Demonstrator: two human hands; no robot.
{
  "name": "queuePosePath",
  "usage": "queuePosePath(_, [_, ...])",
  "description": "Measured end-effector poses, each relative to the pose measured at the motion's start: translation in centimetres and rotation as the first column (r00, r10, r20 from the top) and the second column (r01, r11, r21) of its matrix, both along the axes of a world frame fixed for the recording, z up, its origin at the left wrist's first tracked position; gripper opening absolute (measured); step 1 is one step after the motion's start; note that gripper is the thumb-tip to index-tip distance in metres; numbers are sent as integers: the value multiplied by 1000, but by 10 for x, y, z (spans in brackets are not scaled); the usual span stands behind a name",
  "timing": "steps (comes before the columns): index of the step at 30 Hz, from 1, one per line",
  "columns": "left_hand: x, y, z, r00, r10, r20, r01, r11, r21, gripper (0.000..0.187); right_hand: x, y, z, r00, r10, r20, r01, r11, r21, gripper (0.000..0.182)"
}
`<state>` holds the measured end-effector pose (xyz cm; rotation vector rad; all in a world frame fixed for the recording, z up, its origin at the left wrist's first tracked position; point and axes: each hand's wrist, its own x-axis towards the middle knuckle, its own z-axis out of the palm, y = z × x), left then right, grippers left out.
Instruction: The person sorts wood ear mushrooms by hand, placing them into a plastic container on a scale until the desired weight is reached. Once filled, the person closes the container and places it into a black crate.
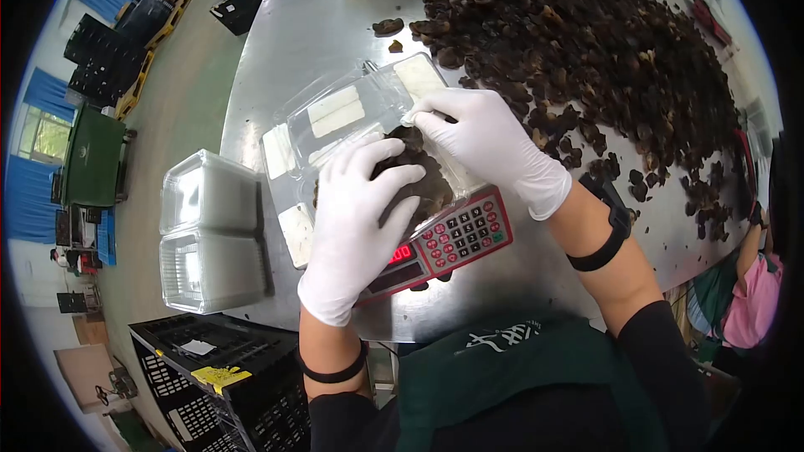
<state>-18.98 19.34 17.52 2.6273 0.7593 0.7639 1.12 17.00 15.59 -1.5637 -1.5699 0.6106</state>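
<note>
Left hand (356,209): fingers spread over wood-ear mushrooms (429,174), seemingly steadying them. Right hand (494,138): pinches clear clamshell (456,177), likely controlling its edge.

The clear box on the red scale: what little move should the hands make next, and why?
Probably fold the clear lid toward the clear box, slipping the fingers out as it comes: the lid still lies open, the left hand rests over dark pieces inside, and the right hand seems to pinch clear plastic near the lid side.
</note>
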Motion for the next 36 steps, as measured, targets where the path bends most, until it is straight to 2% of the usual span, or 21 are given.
queuePosePath(3, [7,7,-16,998,34,-51,-31,998,63,16,8,-11,-3,999,29,12,-30,999,16,16])
queuePosePath(5, [6,10,-20,987,158,-5,-158,987,9,11,11,-21,0,998,61,12,-61,998,9,15])
queuePosePath(8, [6,8,-21,981,194,19,-193,980,-49,8,11,-28,-2,992,120,32,-121,991,48,11])
queuePosePath(10, [4,9,-24,981,190,34,-188,980,-57,8,8,-28,-11,971,176,165,-203,965,164,10])
queuePosePath(12, [3,9,-26,981,187,54,-182,980,-77,10,3,-28,-15,965,181,191,-215,960,178,10])
queuePosePath(14, [5,8,-23,980,191,52,-187,980,-70,9,-3,-27,-14,919,152,363,-251,937,244,8])
queuePosePath(15, [5,7,-22,980,195,49,-192,979,-64,8,-6,-25,-13,919,154,364,-254,936,244,8])
queuePosePath(17, [7,7,-23,978,205,45,-202,977,-65,8,-14,-22,-10,806,143,574,-251,961,113,7])
queuePosePath(18, [7,7,-23,976,212,40,-210,976,-65,9,-18,-19,-9,806,143,574,-252,961,114,7])
queuePosePath(20, [6,9,-24,978,203,41,-200,977,-74,9,-24,-13,-9,703,233,672,-254,965,-69,10])
queuePosePath(24, [5,7,-24,981,184,67,-179,981,-76,11,-13,-13,-5,746,219,629,-267,963,-18,10])
queuePosePath(26, [2,7,-25,981,178,77,-170,981,-91,13,-5,-20,6,913,234,333,-246,969,-7,13])
queuePosePath(27, [2,6,-23,978,172,119,-161,982,-101,16,-1,-20,14,947,243,208,-228,969,-94,15])
queuePosePath(28, [2,5,-21,973,165,162,-149,983,-108,20,4,-20,19,945,248,214,-233,968,-93,15])
queuePosePath(30, [-3,3,-12,939,226,259,-219,974,-58,26,11,-16,26,979,146,-145,-171,968,-183,21])
queuePosePath(32, [-13,1,-4,902,281,327,-282,958,-46,29,10,-13,31,972,111,-207,-156,963,-220,23])
queuePosePath(34, [-26,5,-4,862,316,396,-333,942,-27,29,-2,-4,25,805,47,-591,-196,962,-189,25])
queuePosePath(35, [-33,1,-1,836,396,380,-383,917,-113,29,-10,-4,23,762,89,-641,-228,964,-138,25])
queuePosePath(36, [-38,3,-2,825,377,420,-364,924,-115,29,-19,-2,19,750,137,-647,-245,966,-78,25])
